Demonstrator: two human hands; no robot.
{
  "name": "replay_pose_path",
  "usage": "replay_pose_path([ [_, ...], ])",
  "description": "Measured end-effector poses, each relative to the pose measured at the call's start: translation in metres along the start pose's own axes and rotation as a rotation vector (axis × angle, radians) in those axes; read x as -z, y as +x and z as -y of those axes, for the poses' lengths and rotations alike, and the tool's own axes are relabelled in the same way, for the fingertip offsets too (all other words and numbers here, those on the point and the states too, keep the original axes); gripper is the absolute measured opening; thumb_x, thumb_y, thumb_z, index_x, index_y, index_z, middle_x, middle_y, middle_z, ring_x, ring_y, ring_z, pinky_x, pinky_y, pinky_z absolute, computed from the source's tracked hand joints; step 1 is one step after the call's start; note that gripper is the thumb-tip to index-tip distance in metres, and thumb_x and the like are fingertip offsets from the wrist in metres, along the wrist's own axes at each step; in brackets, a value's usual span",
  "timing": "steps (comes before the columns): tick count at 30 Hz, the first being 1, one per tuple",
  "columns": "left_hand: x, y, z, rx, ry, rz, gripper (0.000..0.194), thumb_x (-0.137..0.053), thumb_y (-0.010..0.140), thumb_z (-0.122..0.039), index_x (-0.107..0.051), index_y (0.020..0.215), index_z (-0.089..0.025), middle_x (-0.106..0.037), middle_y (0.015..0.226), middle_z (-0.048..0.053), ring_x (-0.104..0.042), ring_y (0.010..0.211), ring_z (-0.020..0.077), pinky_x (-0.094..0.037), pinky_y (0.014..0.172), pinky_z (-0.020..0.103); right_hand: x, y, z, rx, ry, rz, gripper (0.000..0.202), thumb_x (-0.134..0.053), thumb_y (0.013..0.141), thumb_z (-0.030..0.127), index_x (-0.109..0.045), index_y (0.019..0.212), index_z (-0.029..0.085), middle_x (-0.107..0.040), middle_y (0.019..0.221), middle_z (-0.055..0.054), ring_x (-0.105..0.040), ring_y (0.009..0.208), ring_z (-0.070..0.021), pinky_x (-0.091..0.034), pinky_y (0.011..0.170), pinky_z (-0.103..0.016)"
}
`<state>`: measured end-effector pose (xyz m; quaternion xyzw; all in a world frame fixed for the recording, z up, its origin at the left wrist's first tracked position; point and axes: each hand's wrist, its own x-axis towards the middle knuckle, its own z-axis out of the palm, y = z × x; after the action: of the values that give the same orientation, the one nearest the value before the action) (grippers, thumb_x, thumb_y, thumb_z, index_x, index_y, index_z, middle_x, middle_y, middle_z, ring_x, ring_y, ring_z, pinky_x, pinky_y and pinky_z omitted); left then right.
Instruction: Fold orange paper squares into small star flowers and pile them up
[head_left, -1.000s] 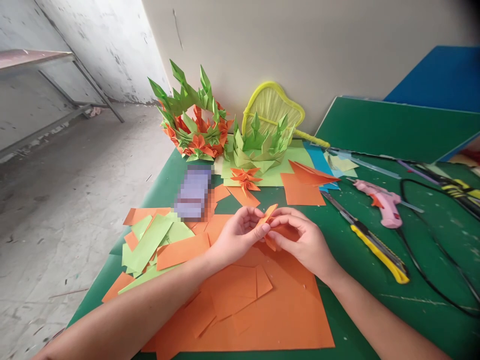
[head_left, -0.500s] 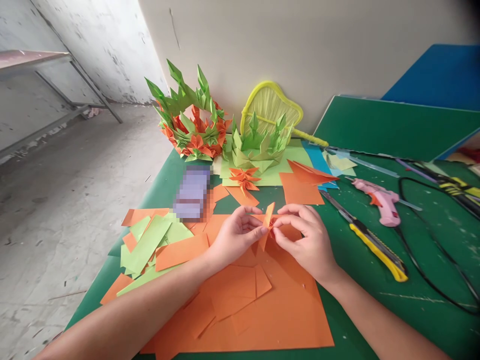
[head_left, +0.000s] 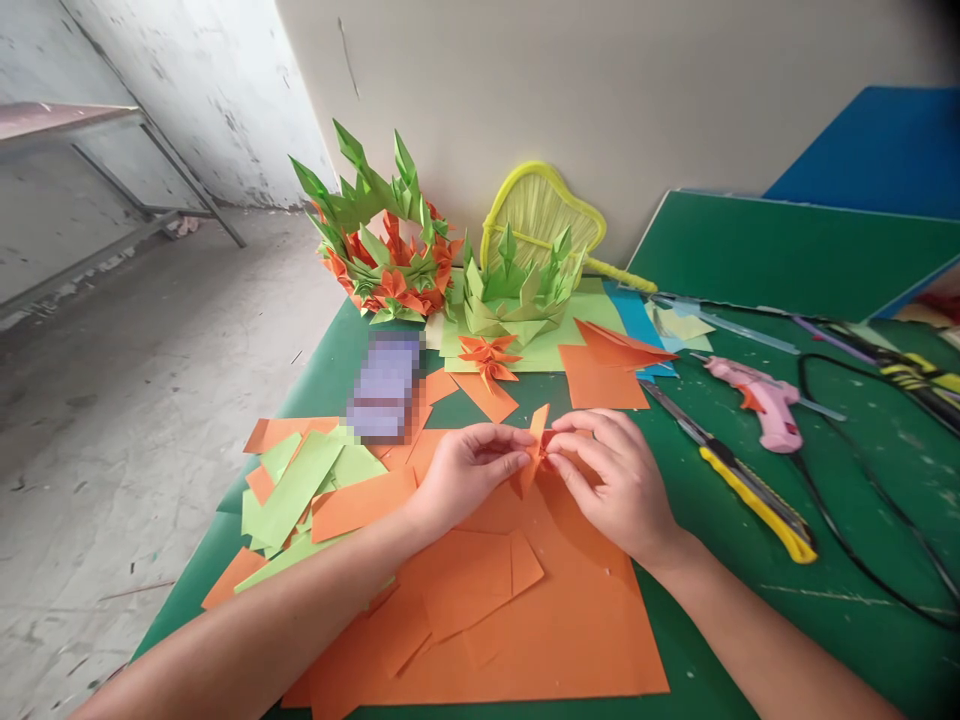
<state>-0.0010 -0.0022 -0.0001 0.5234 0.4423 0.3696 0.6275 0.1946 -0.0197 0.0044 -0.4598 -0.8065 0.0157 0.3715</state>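
Observation:
A small folded orange paper piece (head_left: pixel 536 450) is held between my two hands above a large orange sheet (head_left: pixel 570 640). My left hand (head_left: pixel 472 470) pinches its left side with thumb and fingers. On the right side, the fingertips of my right hand (head_left: pixel 619 475) close on the same piece. Loose orange pieces (head_left: pixel 469 580) lie on the sheet beneath. Just beyond my hands sits a folded orange paper flower (head_left: pixel 489 358). Behind it stand a green paper crown (head_left: pixel 521 300) and, to its left, a taller green and orange paper structure (head_left: pixel 394 260).
Green and orange scraps (head_left: pixel 292 490) lie left, below a blurred phone-like object (head_left: pixel 386 385). To the right are a yellow utility knife (head_left: pixel 757 500), a pink glue gun (head_left: pixel 765 400) and its black cable. A yellow fan-shaped object (head_left: pixel 544 215) leans on the wall.
The fingers of my left hand have straightened and come together on the folded piece. My right fingers have shifted slightly; the piece stays in nearly the same place.

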Motion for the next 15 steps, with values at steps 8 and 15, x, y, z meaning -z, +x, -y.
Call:
replay_pose_path([
  [8, 0.0031, -0.0006, -0.0086, -0.255, 0.425, -0.071, 0.008, -0.07, 0.079, -0.027, -0.076, 0.084, -0.026, -0.075, 0.084, 0.001, -0.065, 0.075, 0.0185, -0.05, 0.071, 0.03, -0.0008, -0.0015, 0.001, 0.023, -0.025, 0.041, 0.012, -0.055, 0.09, 0.015, -0.062, 0.089, 0.024, -0.068, 0.098, -0.005, -0.058, 0.095, -0.023, -0.046, 0.084, -0.04],
  [15, 0.008, 0.0036, -0.0013, -0.324, 0.529, -0.026, 0.01, -0.063, 0.083, -0.022, -0.073, 0.082, -0.025, -0.061, 0.087, 0.003, -0.058, 0.077, 0.0161, -0.047, 0.069, 0.027, -0.0045, -0.0037, -0.0011, 0.026, 0.0, 0.063, 0.012, -0.054, 0.09, 0.014, -0.062, 0.089, 0.024, -0.067, 0.099, -0.006, -0.058, 0.095, -0.0233, -0.047, 0.085, -0.04],
])
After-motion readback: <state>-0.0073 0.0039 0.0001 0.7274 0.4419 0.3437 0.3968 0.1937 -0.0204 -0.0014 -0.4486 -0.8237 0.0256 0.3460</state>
